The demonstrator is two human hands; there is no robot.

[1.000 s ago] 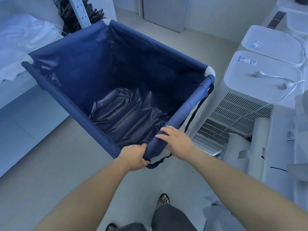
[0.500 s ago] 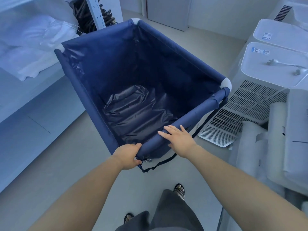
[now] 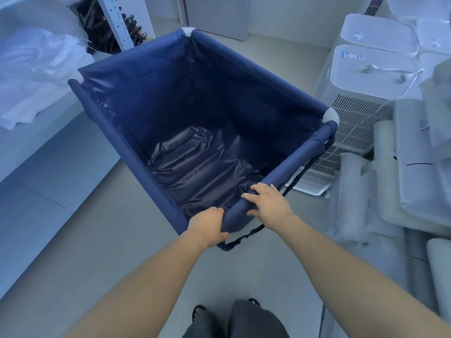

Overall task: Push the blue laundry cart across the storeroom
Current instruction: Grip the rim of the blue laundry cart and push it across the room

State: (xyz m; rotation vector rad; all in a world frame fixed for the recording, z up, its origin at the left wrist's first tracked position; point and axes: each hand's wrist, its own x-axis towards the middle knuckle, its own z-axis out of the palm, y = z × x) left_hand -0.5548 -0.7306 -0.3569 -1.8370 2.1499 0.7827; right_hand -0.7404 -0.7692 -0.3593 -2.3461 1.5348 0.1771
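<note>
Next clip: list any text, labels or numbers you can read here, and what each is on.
No text is readable.
Nearer unit's sticker: blue and white, print too blurred to read.
Farther unit's sticker: too small to read.
Blue laundry cart: no lettering visible.

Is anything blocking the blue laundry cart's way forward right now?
Nothing visible lies on the floor ahead of the cart. The lane is tight, though: a white appliance sits close beside its right corner, and a shelf upright stands near its far left side.
</note>
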